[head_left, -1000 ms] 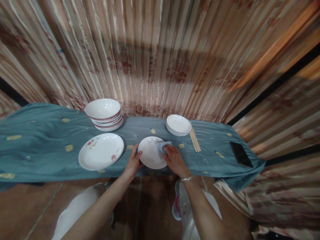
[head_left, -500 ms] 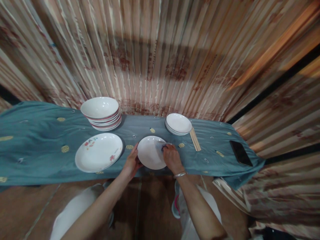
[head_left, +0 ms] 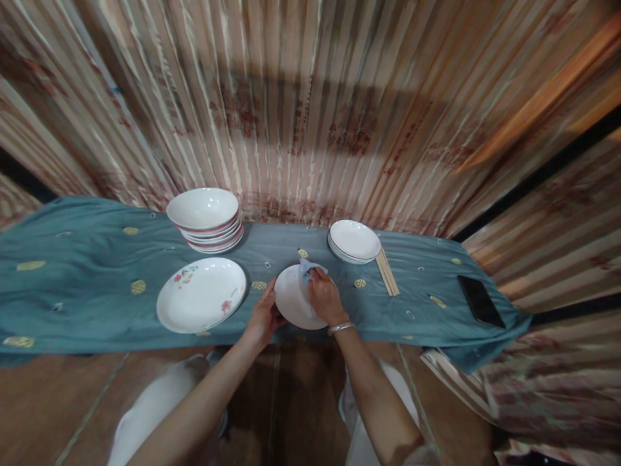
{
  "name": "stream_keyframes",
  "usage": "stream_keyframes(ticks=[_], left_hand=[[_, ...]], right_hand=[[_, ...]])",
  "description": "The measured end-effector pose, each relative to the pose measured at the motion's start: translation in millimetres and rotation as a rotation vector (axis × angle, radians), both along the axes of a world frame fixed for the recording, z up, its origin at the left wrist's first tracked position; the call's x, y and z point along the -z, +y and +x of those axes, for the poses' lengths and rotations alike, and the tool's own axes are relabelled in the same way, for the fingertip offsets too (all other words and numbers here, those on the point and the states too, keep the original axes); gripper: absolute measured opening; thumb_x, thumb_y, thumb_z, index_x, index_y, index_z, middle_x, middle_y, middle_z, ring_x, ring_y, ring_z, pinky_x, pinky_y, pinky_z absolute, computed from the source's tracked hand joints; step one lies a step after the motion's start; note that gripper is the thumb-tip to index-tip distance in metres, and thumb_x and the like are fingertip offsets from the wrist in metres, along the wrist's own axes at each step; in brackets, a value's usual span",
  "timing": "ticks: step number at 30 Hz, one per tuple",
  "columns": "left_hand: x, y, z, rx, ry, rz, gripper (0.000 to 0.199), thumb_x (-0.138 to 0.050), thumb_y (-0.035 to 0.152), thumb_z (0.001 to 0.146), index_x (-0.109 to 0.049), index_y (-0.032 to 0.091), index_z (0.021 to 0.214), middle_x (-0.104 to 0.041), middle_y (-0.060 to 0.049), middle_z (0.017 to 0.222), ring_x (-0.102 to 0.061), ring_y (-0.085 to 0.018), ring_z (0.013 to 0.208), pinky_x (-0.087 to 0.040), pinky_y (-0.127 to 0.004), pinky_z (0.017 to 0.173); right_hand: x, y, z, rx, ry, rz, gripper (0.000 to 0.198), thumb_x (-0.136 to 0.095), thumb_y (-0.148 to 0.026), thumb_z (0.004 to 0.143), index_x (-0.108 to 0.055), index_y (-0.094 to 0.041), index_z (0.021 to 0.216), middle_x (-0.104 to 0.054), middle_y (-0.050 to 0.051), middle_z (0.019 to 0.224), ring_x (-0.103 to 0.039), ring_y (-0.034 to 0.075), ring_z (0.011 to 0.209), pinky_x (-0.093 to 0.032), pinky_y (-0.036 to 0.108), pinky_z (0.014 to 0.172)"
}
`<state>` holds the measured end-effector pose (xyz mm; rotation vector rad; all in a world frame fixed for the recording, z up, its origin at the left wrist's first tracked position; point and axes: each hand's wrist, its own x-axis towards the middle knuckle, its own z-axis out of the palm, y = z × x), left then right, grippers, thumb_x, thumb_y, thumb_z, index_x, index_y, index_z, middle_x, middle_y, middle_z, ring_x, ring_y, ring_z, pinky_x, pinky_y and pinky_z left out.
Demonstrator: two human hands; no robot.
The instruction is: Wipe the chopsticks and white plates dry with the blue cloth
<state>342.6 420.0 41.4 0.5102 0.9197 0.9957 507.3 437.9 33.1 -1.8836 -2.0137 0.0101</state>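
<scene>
A small white plate point(head_left: 292, 299) is held just above the front part of the cloth-covered table. My left hand point(head_left: 266, 316) grips its left rim, the thumb on top and the fingers underneath. Over the plate's upper right, my right hand point(head_left: 326, 296) is closed on a light blue cloth point(head_left: 305, 266), pressed against the plate's face. Part of the cloth is hidden under the fingers. To the left lies a large oval plate point(head_left: 201, 294) with flower prints. Behind on the right is a stack of small dark-rimmed plates point(head_left: 355, 239).
A stack of white bowls point(head_left: 204, 210) with red rims stands at the back left. Wooden chopsticks point(head_left: 387, 273) lie beside the small plates. A black phone point(head_left: 480, 301) rests near the right end of the teal tablecloth point(head_left: 107, 259). A pleated curtain point(head_left: 291, 116) hangs behind.
My right hand has moved from the plate's right side inward and up across its face, and more of the blue cloth shows. The whole view has shifted slightly.
</scene>
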Motion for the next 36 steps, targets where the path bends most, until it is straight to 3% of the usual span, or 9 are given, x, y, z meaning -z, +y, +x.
stream_keyframes(ticks=[4,16,20,26,31,36], left_hand=[[2.0,1,-1,-0.001,-0.004,-0.014,0.061,-0.058,0.033,0.082,-0.039,0.031,0.14,-0.065,-0.008,0.107,-0.062,-0.017,0.07,-0.054,-0.032,0.059],[4.3,-1,-2,0.024,-0.011,0.001,0.058,-0.052,0.031,0.086,-0.036,0.032,0.142,-0.063,-0.009,0.114,-0.063,-0.017,0.074,-0.055,-0.034,0.062],[0.3,0,0,0.022,0.012,-0.038,0.052,-0.046,0.035,0.09,-0.036,0.031,0.141,-0.062,-0.009,0.12,-0.065,-0.02,0.083,-0.054,-0.033,0.065],[0.1,4,0,0.111,0.004,-0.092,0.055,-0.029,0.051,0.093,-0.049,0.018,0.133,-0.064,-0.015,0.116,-0.062,-0.026,0.1,-0.052,-0.037,0.075],[0.9,4,-1,0.102,-0.021,-0.053,0.053,-0.028,0.052,0.093,-0.041,0.026,0.138,-0.062,-0.01,0.12,-0.062,-0.024,0.1,-0.052,-0.036,0.076],[-1.8,4,-1,0.088,-0.05,-0.041,0.053,-0.033,0.054,0.092,-0.039,0.03,0.139,-0.064,-0.008,0.118,-0.064,-0.023,0.092,-0.053,-0.034,0.069]], right_hand=[[4,5,-8,-0.038,0.096,0.009,0.04,-0.039,-0.016,0.092,-0.048,-0.006,0.129,-0.057,0.021,0.128,-0.053,0.025,0.119,-0.043,0.038,0.1],[-4,1,-24,-0.305,0.385,-0.116,0.044,-0.042,-0.019,0.091,-0.049,-0.018,0.134,-0.049,0.011,0.14,-0.046,0.022,0.128,-0.036,0.04,0.108],[-1,-1,-25,-0.37,0.463,-0.155,0.042,-0.043,-0.019,0.09,-0.053,-0.019,0.131,-0.05,0.01,0.139,-0.044,0.022,0.13,-0.035,0.041,0.109],[-1,-5,-18,-0.494,0.635,-0.197,0.036,-0.047,-0.02,0.089,-0.062,-0.022,0.121,-0.056,0.007,0.134,-0.05,0.019,0.125,-0.036,0.038,0.108],[-2,-9,-14,-0.59,0.758,-0.251,0.03,-0.049,-0.022,0.088,-0.068,-0.021,0.111,-0.061,0.007,0.127,-0.056,0.019,0.118,-0.041,0.035,0.103],[-10,-16,-10,-0.589,0.823,-0.339,0.027,-0.053,-0.028,0.087,-0.071,-0.018,0.104,-0.064,0.009,0.119,-0.06,0.019,0.109,-0.044,0.032,0.096]])
